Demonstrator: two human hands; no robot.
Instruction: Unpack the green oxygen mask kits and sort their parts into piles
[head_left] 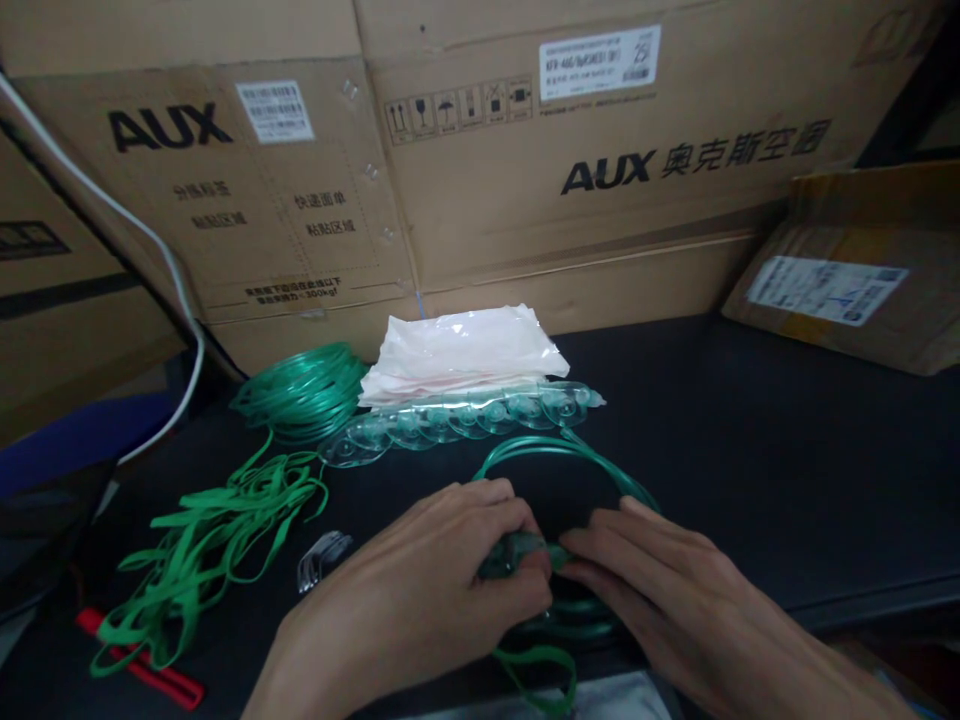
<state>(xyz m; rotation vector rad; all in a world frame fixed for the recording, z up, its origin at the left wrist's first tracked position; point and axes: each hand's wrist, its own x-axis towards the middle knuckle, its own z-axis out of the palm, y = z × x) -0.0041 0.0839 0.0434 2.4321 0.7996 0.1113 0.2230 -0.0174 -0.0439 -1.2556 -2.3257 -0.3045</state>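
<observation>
My left hand (465,560) is closed around a green translucent mask (504,555), mostly hidden by the fingers. At the mask's right end, the fingertips of my right hand (645,570) pinch a small green piece, perhaps the tube end or connector. Coiled green tubing (559,447) loops behind and beneath both hands. Below them hangs a loop of flat green elastic strap (551,690). Just beyond the hands lies a row of nested clear green masks (457,418). Left of my left hand are small metal strips (322,558).
A bundle of green straps (225,520) and a red-handled tool (142,660) lie on the left. Behind them sits a coil of green tubing (304,390), beside stacked white packets (469,350). Large cardboard boxes (480,230) wall the back; another carton (862,270) stands right on the black table (787,470).
</observation>
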